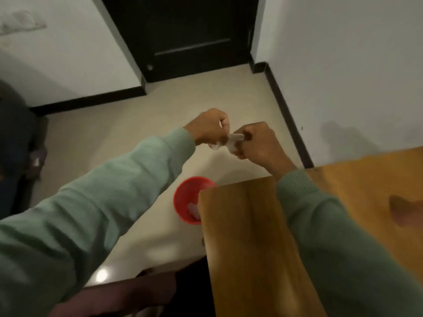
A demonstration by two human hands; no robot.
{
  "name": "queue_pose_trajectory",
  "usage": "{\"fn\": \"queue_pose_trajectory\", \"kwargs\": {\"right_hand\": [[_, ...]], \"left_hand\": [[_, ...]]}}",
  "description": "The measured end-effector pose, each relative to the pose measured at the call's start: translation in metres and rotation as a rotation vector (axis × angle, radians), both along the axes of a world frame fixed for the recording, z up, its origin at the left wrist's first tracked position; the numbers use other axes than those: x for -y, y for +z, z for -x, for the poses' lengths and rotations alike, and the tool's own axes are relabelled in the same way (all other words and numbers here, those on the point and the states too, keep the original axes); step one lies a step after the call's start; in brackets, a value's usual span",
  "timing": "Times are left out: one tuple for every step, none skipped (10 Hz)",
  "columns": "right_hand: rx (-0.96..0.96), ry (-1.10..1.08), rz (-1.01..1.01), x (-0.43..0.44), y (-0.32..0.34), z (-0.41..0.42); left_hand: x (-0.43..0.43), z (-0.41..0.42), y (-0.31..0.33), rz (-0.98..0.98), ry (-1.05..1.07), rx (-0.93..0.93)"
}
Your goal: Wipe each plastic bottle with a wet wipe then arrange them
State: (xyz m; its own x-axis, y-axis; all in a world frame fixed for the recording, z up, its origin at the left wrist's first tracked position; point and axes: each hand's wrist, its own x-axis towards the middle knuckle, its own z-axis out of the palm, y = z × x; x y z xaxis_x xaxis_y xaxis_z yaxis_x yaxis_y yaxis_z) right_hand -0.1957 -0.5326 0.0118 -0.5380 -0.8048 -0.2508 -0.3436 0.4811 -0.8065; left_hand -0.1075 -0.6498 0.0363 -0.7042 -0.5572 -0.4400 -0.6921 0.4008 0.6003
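Pale beige floor (128,138) spread beneath and beyond the hands, edged by dark skirting (288,121) and white walls (343,65), with a dark closed door (183,30) far ahead of them. Wooden tabletop (240,225) below and behind the right hand, its corner jutting toward a red container (186,197); darker blotch (402,211) on the wood well off to the right. Container low on the floor, under the hands and partly hidden by the tabletop's edge, with something pale and crumpled (193,210) inside. Raised close together over the floor, left hand (210,129) and right hand (258,143), both curled tight, each pinching one end of a small white wet wipe (234,139) stretched between them. Green sleeves (114,191) on both arms.
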Motion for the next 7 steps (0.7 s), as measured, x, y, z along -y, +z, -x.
{"fn": "queue_pose_trajectory", "kwargs": {"right_hand": [[0.059,0.068,-0.074,0.024,-0.020,-0.010],[0.149,0.180,-0.173,0.044,-0.041,-0.020],[0.190,0.318,-0.272,0.058,-0.057,-0.033],[0.216,0.464,-0.342,0.067,-0.068,-0.043],[0.226,0.553,-0.427,0.074,-0.075,-0.049],[0.190,0.636,-0.524,0.080,-0.083,-0.053],[0.162,0.613,-0.549,0.083,-0.085,-0.055]], "left_hand": [[0.014,-0.018,-0.021,-0.066,0.073,0.063],[0.020,-0.036,-0.045,-0.070,0.141,0.091],[0.026,-0.051,-0.065,-0.044,0.207,0.113],[0.031,-0.064,-0.085,-0.025,0.277,0.128],[0.034,-0.073,-0.098,-0.012,0.323,0.145],[0.037,-0.080,-0.110,-0.042,0.371,0.166],[0.038,-0.086,-0.115,-0.028,0.396,0.220]]}}
